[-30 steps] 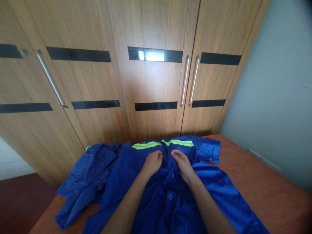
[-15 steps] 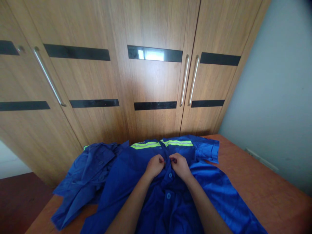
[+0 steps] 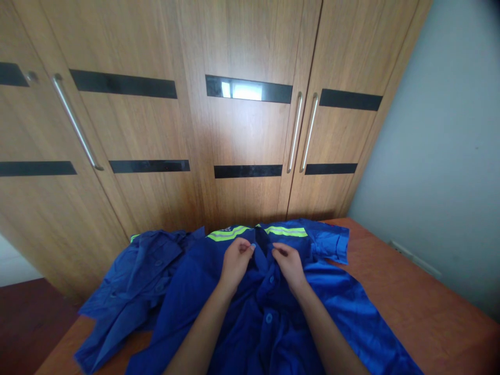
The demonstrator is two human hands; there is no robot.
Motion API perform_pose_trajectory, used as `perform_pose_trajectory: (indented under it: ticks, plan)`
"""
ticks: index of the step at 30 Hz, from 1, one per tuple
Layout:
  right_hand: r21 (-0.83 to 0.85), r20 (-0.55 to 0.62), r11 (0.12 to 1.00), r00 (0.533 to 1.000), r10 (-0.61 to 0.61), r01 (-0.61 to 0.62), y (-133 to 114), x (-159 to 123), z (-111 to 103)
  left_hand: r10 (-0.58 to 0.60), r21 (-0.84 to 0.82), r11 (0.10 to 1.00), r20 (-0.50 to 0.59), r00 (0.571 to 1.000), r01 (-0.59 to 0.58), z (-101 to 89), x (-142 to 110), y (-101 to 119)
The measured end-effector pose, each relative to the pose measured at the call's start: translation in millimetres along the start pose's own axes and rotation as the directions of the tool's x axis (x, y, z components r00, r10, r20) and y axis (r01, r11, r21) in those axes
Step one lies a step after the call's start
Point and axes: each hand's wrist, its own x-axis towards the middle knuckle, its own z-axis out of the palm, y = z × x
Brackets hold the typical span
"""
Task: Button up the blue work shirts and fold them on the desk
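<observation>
A blue work shirt (image 3: 344, 317) with yellow-green reflective stripes lies spread on a brown table (image 3: 429, 307), buttons facing up. My left hand (image 3: 235, 260) pinches the left edge of the button placket near the top, with a blue button at its fingertips. My right hand (image 3: 287, 263) pinches the opposite edge of the placket. The two hands are a short gap apart over the shirt's front opening. Two lower buttons show below the hands.
A second blue garment (image 3: 133, 281) lies crumpled on the table's left side. A wooden wardrobe (image 3: 242, 130) with metal handles stands right behind the table. A pale wall (image 3: 441, 156) runs along the right. Dark floor shows at lower left.
Both hands slid a little along the placket and drew slightly apart; the left hand now holds the fabric edge with a button showing at its fingertips.
</observation>
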Motion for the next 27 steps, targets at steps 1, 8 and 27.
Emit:
perform_pose_trajectory:
  ticks: [1,8,27]
  plan:
    - [0.034,-0.019,0.999,1.0,-0.012,0.013,-4.6,-0.7,-0.4,0.01,-0.025,1.0,-0.003,1.0,-0.01,-4.3,-0.9,7.5]
    - [0.158,0.017,0.968,0.98,-0.198,0.193,-31.6,-12.6,-10.2,0.158,-0.031,0.987,0.033,0.987,-0.157,-21.2,-31.6,54.3]
    - [-0.672,0.269,0.665,0.944,-0.19,0.325,-55.4,-42.4,-17.7,0.116,0.305,0.936,0.204,0.972,-0.176,-0.5,-91.3,-16.1]
